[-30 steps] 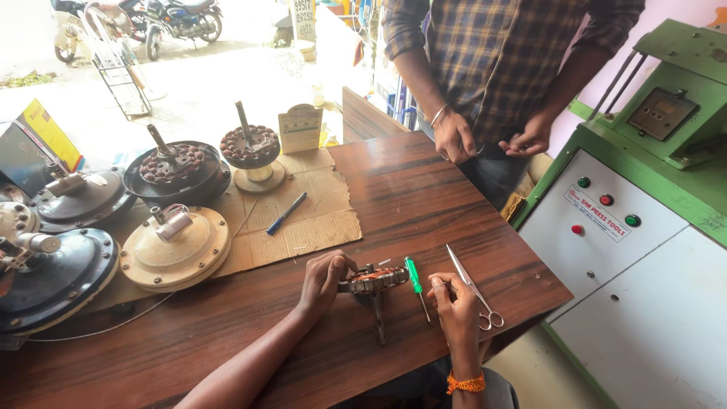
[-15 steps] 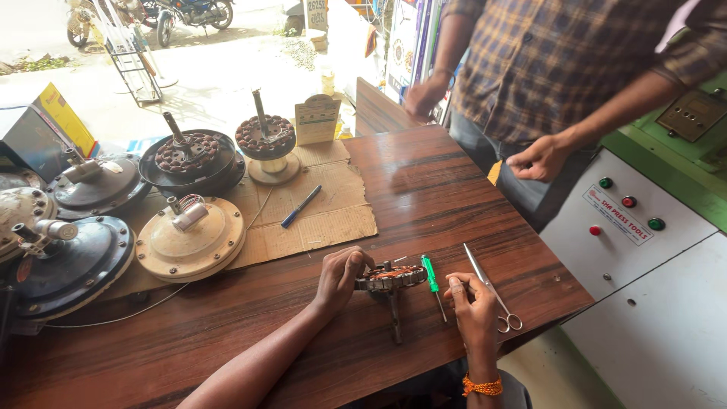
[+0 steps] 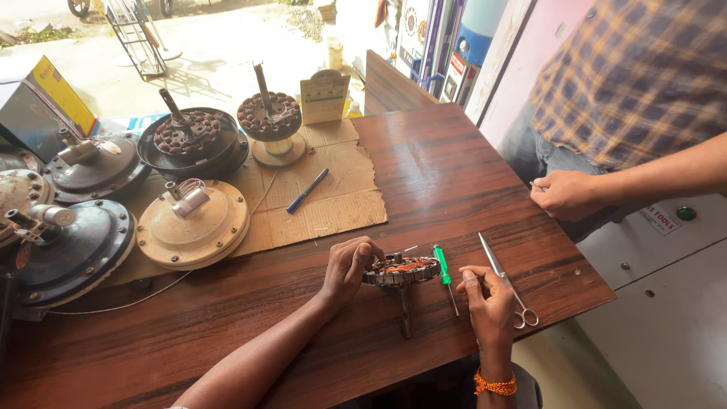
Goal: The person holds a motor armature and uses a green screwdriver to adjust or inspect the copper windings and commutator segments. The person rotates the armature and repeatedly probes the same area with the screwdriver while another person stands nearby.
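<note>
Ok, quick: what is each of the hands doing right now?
Left hand: closed on the rim of the fan stator.
Right hand: curled beside the green screwdriver; cannot be told if it holds anything.

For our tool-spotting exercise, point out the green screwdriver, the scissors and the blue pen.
green screwdriver (image 3: 440, 264): head view, on its green handle.
scissors (image 3: 500, 271): head view, on the blades.
blue pen (image 3: 307, 191): head view, mid-barrel.

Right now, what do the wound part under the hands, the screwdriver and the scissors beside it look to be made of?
The stator under the left hand: grey steel core, dull, with reddish copper-looking windings. The screwdriver: translucent green plastic handle, thin bright metal shaft. The scissors by the right hand: all metal, shiny, likely steel. The table: glossy wood grain, possibly laminate.
</note>
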### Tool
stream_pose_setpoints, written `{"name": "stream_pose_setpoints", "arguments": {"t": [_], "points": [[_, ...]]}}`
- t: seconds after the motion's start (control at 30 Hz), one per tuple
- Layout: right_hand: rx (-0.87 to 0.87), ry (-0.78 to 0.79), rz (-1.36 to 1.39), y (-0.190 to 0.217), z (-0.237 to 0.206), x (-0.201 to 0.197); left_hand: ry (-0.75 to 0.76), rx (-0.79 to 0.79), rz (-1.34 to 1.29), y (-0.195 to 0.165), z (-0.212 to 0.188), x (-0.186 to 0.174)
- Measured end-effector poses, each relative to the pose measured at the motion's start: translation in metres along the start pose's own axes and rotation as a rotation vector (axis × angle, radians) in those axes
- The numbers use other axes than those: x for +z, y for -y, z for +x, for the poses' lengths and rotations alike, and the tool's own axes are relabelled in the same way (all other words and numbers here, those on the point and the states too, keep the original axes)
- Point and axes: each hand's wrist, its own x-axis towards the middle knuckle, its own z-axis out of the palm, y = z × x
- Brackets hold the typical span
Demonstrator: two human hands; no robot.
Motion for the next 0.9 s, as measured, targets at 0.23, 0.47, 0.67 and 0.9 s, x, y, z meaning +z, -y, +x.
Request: {"name": "stream_pose_setpoints", "arguments": {"t": [0.23, 0.47, 0.67, 0.9], "points": [[0.030, 0.000, -0.019, -0.001, 0.002, 0.001, 0.005, -0.013, -0.037, 0.004, 0.001, 0.001], [-0.007, 0.013, 0.009, -0.008, 0.005, 0.002, 0.009, -0.013, -0.048, 0.006, 0.002, 0.002], [-0.006, 0.014, 0.009, -0.014, 0.004, 0.001, 0.001, -0.023, -0.056, 0.011, -0.001, 0.003], [-0.117, 0.006, 0.001, -0.018, 0.005, -0.001, -0.010, -0.028, -0.048, 0.005, -0.001, 0.003]]}}
